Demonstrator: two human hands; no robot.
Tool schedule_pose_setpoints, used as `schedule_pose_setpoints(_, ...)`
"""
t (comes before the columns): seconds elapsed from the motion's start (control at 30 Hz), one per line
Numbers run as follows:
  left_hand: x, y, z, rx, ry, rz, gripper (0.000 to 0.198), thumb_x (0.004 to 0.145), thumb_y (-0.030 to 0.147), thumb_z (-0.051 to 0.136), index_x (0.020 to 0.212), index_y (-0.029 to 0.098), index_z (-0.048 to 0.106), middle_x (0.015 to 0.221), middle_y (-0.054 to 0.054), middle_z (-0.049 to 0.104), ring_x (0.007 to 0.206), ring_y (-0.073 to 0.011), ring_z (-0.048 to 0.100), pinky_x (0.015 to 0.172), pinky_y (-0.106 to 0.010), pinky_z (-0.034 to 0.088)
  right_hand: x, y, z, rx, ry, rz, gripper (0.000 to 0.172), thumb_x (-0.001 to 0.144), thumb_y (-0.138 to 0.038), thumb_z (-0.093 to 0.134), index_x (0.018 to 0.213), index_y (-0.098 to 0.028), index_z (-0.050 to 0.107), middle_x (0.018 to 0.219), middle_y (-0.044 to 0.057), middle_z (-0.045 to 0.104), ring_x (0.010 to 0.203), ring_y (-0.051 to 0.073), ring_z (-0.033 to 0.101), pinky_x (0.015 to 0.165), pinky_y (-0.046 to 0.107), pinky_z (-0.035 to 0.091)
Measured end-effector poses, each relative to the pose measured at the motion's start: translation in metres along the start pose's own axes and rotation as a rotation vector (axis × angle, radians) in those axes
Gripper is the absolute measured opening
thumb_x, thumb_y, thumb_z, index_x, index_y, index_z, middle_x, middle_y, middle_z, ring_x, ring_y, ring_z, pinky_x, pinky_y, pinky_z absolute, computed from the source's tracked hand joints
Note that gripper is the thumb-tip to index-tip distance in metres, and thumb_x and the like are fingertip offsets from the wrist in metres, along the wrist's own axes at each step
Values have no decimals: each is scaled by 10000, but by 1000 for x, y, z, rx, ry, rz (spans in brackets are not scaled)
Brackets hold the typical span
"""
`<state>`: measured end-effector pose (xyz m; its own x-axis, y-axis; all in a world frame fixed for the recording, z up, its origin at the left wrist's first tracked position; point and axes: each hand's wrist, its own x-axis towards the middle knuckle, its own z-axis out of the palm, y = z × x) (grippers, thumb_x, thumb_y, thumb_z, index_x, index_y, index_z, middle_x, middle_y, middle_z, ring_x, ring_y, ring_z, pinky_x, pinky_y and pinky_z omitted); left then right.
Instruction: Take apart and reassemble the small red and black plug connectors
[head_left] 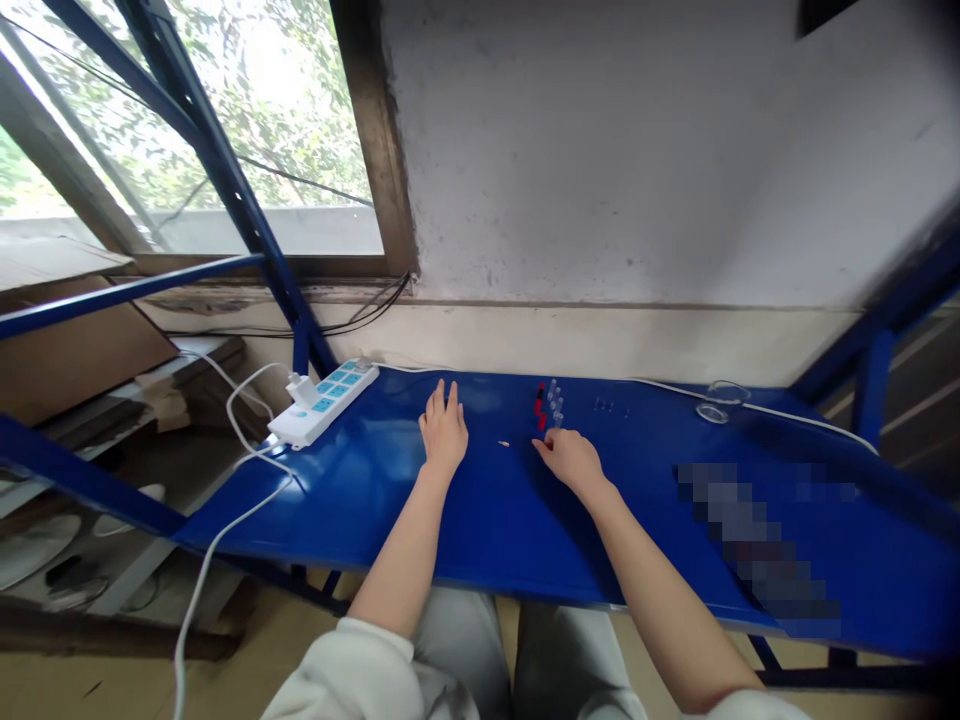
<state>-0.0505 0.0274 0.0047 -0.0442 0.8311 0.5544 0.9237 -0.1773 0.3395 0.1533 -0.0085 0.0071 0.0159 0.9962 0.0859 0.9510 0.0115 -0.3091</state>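
Two bare hands over a blue tabletop (487, 530); clock centred on the small pale piece (503, 443) between them, twelve toward the wall.

Far left, just past nine: white power strip (330, 402), plug (301, 390) seated in it.

Nine o'clock, near: left hand (444, 432), palm down, fingers spread and pointing toward twelve; nothing seen in its grasp.

Centre: pale piece lies apart from both hands, long axis roughly nine to three. Right fingertips look slightly nearer to it than the left hand; from them it sits at nine.

Between one and two: red pieces (538, 407) with a black piece (540, 393) among them, a row of clear pieces (553, 390) just to their right. Both rows run toward twelve, near ends just beyond the right fingertips.

Three o'clock: right hand (576, 457), fingers narrow and bunched, pointing toward nine. Cannot tell whether they pinch anything.

Past it, between two and three: tiny clear bits (603, 405), then a clear glass (721, 410). Near four: a pixelated dark object (757, 545), unreadable.
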Motion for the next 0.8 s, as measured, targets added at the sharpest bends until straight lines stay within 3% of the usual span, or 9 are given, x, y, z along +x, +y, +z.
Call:
schedule_pose_setpoints(0.1, 1, -8, 11, -7, -115, 22, 473, 799, 56, 314, 1233, 183, 453, 1339, -128, 375, 1128, -263, 443, 876, -426, 392, -2, -4, 2, 32, 38, -99, 304, 830, -384, 408, 635, -184, 530, 557, 46, 549, 490, 140, 501, 447, 240, 270)
schedule_pose_setpoints(0.3, 5, -22, 19, -139, -145, -13, 428, 721, -21, 328, 998, 128, 618, 992, -111, 588, 896, -196, 563, 827, -305, 442, -4, -8, 0, 159, 43, -245, 341, 841, -404, 367, 595, -193, 473, 482, 2, 460, 427, 104, 408, 434, 226, 244)
schedule_pose_setpoints(0.47, 2, -25, 26, -118, -140, 34, 345, 745, 25, 367, 935, 132, 633, 924, -107, 567, 871, -204, 523, 819, -326, 432, -6, -13, -1, 213, 16, -284, 334, 831, -408, 389, 593, -191, 475, 492, -6, 448, 428, 95, 388, 442, 225, 234)
schedule_pose_setpoints(0.63, 2, -26, 30, -69, -195, -6, 295, 749, 47, 412, 951, 129, 611, 944, -113, 539, 870, -212, 505, 806, -339, 418, -6, -13, 1, 223, 14, -317, 334, 837, -404, 377, 598, -190, 474, 496, -11, 445, 432, 93, 383, 443, 219, 232)
schedule_pose_setpoints(0.8, 3, -23, 26, -160, -196, -42, 258, 760, 41, 407, 896, 139, 602, 896, -100, 536, 852, -206, 520, 779, -333, 428, -6, -12, 4, 264, 24, -317, 343, 841, -425, 364, 630, -192, 501, 511, -6, 469, 458, 107, 426, 457, 220, 255)
